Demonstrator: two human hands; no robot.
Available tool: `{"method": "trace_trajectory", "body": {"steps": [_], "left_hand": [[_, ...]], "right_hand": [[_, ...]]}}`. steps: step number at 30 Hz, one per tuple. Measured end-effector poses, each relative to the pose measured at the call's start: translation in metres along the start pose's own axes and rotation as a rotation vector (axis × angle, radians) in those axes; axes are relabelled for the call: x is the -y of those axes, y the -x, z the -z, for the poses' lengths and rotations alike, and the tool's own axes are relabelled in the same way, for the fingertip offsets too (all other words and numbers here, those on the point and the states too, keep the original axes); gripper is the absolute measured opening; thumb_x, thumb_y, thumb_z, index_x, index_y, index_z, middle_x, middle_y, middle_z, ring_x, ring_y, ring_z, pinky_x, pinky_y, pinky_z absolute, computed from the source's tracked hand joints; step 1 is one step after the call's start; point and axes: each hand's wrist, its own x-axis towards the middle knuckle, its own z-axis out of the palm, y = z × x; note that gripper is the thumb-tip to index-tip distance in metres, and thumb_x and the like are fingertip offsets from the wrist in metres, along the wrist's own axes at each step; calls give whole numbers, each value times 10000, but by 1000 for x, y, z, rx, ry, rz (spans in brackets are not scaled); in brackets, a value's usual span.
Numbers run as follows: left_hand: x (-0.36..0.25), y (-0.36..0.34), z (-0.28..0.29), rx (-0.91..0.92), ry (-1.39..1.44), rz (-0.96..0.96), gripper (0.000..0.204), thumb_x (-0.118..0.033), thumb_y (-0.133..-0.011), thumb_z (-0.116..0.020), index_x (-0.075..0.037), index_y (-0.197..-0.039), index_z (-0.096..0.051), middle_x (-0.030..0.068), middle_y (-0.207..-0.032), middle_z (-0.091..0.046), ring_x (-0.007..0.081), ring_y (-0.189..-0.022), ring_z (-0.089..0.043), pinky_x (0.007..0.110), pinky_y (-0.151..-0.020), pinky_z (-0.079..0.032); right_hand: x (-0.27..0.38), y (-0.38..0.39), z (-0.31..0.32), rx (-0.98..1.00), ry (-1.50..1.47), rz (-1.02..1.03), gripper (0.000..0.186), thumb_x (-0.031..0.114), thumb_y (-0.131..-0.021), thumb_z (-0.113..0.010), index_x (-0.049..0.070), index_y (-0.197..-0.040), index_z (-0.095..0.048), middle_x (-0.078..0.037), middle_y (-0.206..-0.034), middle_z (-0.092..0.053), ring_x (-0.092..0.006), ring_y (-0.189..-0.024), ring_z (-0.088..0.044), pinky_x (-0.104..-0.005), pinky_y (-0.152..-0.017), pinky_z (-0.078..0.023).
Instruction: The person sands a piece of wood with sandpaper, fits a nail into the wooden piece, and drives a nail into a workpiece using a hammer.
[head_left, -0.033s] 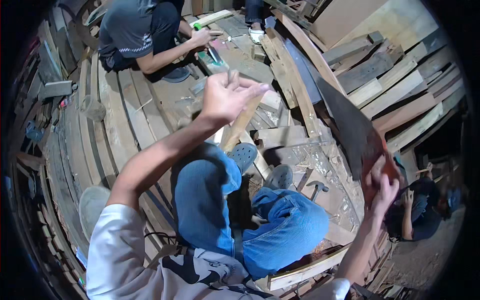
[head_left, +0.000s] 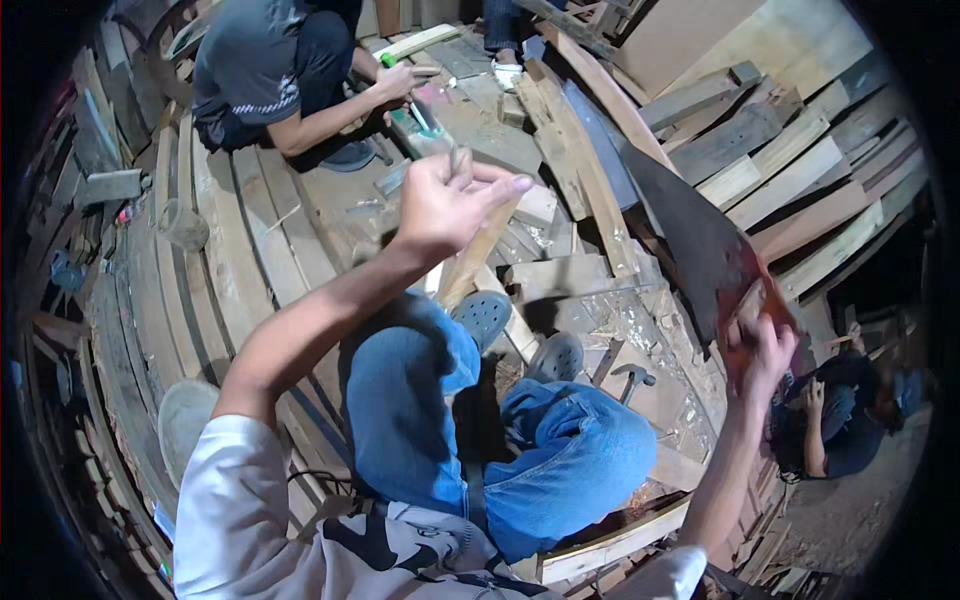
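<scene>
My right hand [head_left: 762, 352] is wrapped round the reddish handle of a handsaw [head_left: 680, 215]. The saw's broad dark blade slants up and left from that grip, past the planks on the right. Raised in front of my knees, my left hand [head_left: 440, 205] has its fingers closed in a pinch, thumb pointing right. A small greyish tip [head_left: 459, 160] shows above the fingers, too little of it to name. Below that hand a light wooden strip [head_left: 470, 262] slants down toward my grey clog [head_left: 484, 318].
A claw hammer [head_left: 632, 378] lies on boards right of my knees. Ahead left, a crouching co-worker [head_left: 290, 90] holds a green-handled tool [head_left: 415, 110]. Stacked timber [head_left: 790, 160] fills the right side; another person [head_left: 845, 410] sits far right. A clear cup [head_left: 185, 225] stands on the left planks.
The whole view has shifted slightly. My right hand on the saw handle has turned a little, and the co-worker's green-handled tool has tilted slightly. My left hand keeps its pinch.
</scene>
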Motion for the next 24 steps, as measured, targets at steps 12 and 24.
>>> {"method": "trace_trajectory", "body": {"steps": [12, 24], "left_hand": [[16, 11, -11, 294, -362, -851, 317, -84, -731, -822, -40, -651, -518, 141, -841, -722, 168, -586, -674, 276, -473, -490], [7, 23, -3, 395, -473, -657, 278, -130, -736, -811, -15, -682, -564, 84, -820, -690, 194, -540, -583, 314, -449, -442]], "right_hand": [[-83, -204, -162, 99, 343, -6, 216, 213, -735, -683, -1, -757, -676, -96, -603, -632, -147, -433, -563, -296, -382, -422], [-47, -221, -204, 97, 291, 48, 201, 178, -773, -661, -7, -702, -622, -87, -594, -605, -115, -373, -485, -270, -317, -310]]}}
